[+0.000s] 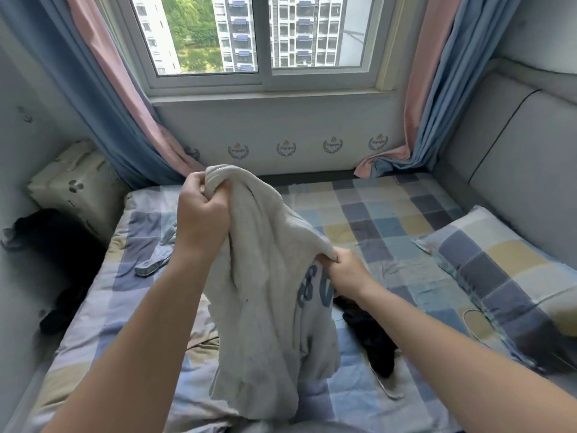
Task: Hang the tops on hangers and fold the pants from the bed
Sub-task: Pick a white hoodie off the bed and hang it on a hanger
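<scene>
Head view takes in the bed [384,210] first, its checked sheet running from the near edge to the far wall under the window, with a matching pillow [499,270] lying along its right side. Over the middle of the bed I hold a pale grey top [265,295] up off the sheet. It hangs in a loose bunch with blue lettering showing on its right half, and its lower folds reach down towards the near edge. Just right of it, under my right forearm, a black garment [371,335] lies crumpled on the sheet; I cannot tell whether it is pants or another top. A smaller blue-grey piece [154,260] lies on the left side of the bed. My left hand [203,214] is the higher one, with its fingers curled tight round a gathered handful at the top of the garment. My right hand [342,271] is lower and to the right, thumb and fingers pinching a fold just above the lettering. I take this to be the start of the hanging step, with the top picked up but not yet sorted out. No hanger shows anywhere in view. Next I would need to work along the cloth to find the neck and shoulders, shake it so that it hangs straight, and then fetch a hanger, which means freeing one hand while the other takes the weight.
</scene>
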Demonstrator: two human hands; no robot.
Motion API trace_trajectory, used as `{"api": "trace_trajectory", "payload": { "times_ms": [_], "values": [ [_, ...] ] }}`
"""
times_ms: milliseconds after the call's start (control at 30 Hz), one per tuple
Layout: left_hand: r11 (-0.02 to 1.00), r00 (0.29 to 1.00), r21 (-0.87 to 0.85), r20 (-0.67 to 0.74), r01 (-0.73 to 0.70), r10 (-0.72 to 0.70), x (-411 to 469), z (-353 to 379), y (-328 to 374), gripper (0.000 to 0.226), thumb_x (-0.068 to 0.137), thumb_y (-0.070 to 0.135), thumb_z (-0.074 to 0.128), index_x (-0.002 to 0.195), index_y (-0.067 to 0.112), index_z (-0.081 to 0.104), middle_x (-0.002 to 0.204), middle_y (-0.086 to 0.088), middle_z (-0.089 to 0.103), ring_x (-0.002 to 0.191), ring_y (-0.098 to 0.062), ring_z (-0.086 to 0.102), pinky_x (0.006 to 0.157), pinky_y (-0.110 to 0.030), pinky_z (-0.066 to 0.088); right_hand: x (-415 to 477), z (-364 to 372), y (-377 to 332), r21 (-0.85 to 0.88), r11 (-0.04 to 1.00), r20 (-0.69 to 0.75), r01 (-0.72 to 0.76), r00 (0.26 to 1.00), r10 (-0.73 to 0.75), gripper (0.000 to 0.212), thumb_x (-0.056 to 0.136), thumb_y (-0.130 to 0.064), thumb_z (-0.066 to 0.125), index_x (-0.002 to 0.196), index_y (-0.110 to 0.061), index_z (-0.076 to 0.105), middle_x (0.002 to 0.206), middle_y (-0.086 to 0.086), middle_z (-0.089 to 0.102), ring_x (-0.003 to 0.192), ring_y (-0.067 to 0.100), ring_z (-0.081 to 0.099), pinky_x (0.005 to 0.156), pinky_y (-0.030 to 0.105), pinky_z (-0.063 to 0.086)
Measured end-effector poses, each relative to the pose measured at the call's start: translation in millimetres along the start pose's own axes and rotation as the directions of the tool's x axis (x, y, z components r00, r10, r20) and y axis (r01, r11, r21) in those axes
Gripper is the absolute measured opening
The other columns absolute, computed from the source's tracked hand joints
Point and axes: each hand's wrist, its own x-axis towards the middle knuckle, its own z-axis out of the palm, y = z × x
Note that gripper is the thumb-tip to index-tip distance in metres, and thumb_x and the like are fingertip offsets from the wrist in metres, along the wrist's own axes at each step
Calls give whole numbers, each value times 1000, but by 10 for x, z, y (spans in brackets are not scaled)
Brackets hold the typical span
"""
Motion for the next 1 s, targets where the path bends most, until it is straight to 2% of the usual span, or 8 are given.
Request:
{"api": "trace_trajectory", "payload": {
  "times_ms": [100,167,267,400,600,800,900,1000],
  "values": [
    [986,968,64,191,152,-162,-141,48,-178,46,92,28,70,132,26,49,120,5,64,108,-7,63,95,-28,51,-36,-52,-204,228,973,8,-28,1000,27,23,102,-27,52,88,-13,64,58,-4,65,54,17,67,49,35,55],
    [972,952,230,282,51,-117,-339,124,-265,56,89,30,74,138,24,47,133,4,55,122,-13,53,105,-32,43,-51,-103,-363,386,920,-30,-67,996,85,20,103,-21,51,90,-11,63,65,5,64,53,20,66,50,35,54],
    [952,869,298,487,-71,-88,-725,307,-354,33,86,38,76,113,27,60,117,8,62,111,-11,59,97,-28,49,-84,-227,-595,590,803,-95,-85,980,173,15,102,-14,52,93,-6,61,72,12,62,57,25,65,46,32,51],
    [930,614,365,727,34,-308,-1140,586,-571,52,80,51,77,121,23,60,111,12,65,103,-3,62,94,-32,53,-151,-290,-837,709,702,-117,-66,971,209,15,103,-13,52,94,-5,60,88,19,65,82,32,66,78,46,59],
    [910,538,390,742,139,-400,-1348,838,-805,72,63,74,70,124,38,54,112,24,64,103,5,60,86,-26,53,-204,-516,-1118,868,495,-141,30,972,189,17,102,-11,53,112,2,59,112,27,65,97,37,69,68,43,63],
    [907,730,409,591,96,-343,-1239,873,-1130,4,89,18,62,91,21,62,90,4,68,92,-21,64,75,-32,49,-165,-772,-1139,908,384,-262,168,942,208,28,99,-9,58,124,3,58,99,21,64,74,29,69,54,35,60],
    [935,879,295,369,199,-303,-1052,694,-1162,24,92,3,54,76,21,53,75,1,58,77,-23,57,64,-35,41,-112,-862,-945,899,416,-272,139,921,279,18,100,-13,58,114,-2,59,101,21,65,81,29,69,54,34,59],
    [984,977,120,148,134,-151,-818,523,-960,24,89,2,51,81,24,55,71,10,58,64,1,51,60,-28,40,-90,-846,-644,851,526,-230,13,908,350,20,102,-16,54,117,-4,57,112,21,65,92,29,69,57,36,61]
  ]
}}
